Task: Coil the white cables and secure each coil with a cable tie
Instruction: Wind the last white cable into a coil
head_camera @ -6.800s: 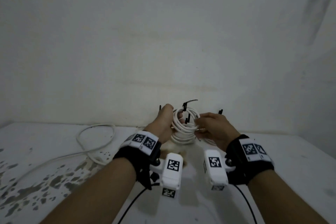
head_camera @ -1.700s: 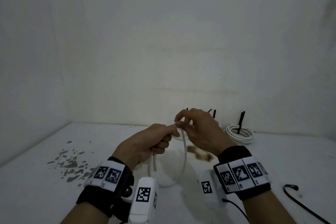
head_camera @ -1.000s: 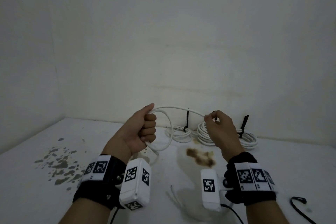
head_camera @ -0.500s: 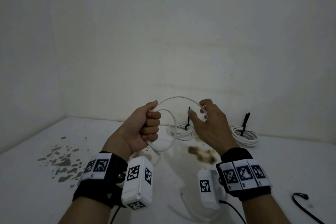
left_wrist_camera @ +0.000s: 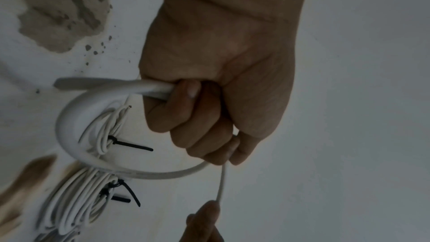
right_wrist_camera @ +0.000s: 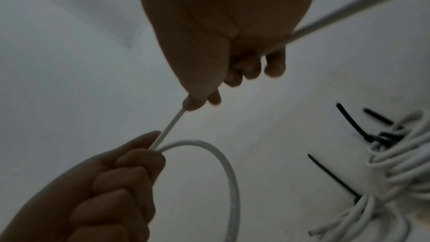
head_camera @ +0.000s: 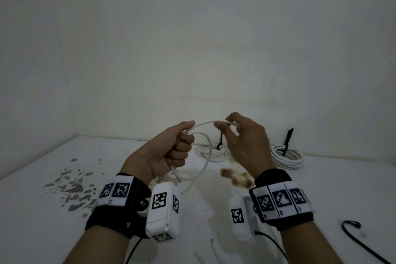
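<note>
Fist first: your left hand (head_camera: 169,154) gripped a loop of white cable (head_camera: 204,163), your right hand (head_camera: 246,143) pinched its run just beside, tied coils (head_camera: 287,155) behind.

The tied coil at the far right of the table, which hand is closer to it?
Right. The right hand is just left of that tied coil; the left hand is farther left, gripping the loose cable.

Head view: from above, facing twelve o'clock across the counter (head_camera: 38,216). Wrist views: close along each hand; all share the white cable (head_camera: 203,123) (left_wrist_camera: 151,174) (right_wrist_camera: 171,128).
</note>
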`<state>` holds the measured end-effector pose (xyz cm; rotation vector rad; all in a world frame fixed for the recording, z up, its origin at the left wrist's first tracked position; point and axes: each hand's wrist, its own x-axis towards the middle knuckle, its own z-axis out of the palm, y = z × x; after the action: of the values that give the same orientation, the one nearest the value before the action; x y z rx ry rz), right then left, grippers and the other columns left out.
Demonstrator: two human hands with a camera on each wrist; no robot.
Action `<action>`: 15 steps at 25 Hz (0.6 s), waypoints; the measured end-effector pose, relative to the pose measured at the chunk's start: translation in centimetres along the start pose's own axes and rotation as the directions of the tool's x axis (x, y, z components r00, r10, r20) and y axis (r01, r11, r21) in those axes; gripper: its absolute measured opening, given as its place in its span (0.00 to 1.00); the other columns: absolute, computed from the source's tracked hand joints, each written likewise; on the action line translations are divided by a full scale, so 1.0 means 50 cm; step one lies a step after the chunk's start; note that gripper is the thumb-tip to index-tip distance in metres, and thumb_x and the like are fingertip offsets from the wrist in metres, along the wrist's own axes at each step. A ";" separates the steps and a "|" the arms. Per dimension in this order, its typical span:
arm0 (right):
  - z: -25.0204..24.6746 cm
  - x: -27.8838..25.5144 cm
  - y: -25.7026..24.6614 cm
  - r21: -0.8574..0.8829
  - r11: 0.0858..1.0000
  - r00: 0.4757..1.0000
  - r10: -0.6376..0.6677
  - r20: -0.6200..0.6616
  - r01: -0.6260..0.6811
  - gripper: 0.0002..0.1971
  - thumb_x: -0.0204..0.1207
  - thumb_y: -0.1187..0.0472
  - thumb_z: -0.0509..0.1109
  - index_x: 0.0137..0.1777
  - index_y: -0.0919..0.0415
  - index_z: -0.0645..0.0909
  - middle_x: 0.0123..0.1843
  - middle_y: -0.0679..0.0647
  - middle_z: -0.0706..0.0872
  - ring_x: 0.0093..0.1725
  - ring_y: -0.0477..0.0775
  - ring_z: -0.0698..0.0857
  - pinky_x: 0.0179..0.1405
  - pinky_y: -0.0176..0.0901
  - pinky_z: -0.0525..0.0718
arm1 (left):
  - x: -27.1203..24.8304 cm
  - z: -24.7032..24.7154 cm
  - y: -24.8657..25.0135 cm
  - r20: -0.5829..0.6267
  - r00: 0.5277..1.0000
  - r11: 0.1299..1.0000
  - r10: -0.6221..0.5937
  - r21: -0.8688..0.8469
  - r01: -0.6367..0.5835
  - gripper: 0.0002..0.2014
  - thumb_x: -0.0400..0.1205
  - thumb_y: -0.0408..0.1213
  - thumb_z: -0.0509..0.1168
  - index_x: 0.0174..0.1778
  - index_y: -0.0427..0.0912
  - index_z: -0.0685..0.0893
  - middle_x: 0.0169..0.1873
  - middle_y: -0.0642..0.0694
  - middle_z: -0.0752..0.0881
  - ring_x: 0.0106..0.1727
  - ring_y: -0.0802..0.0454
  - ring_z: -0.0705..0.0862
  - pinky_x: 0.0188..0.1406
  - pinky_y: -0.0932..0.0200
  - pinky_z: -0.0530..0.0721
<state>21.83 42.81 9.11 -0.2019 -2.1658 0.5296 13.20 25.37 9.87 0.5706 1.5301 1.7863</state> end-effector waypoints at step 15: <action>-0.003 0.004 0.019 0.302 0.890 0.923 0.378 -0.075 -0.340 0.17 0.75 0.39 0.75 0.37 0.52 0.84 0.27 0.47 0.80 0.31 0.49 0.79 0.33 0.45 0.76 | 0.011 0.004 -0.006 0.021 0.999 0.998 -0.047 0.038 0.046 0.22 0.87 0.52 0.57 0.25 0.51 0.68 0.17 0.57 0.57 0.14 0.62 0.53 0.13 0.67 0.50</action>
<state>21.80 43.75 8.91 -0.4729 -1.9013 1.0037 13.03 25.94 9.55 0.5670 1.5523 1.7143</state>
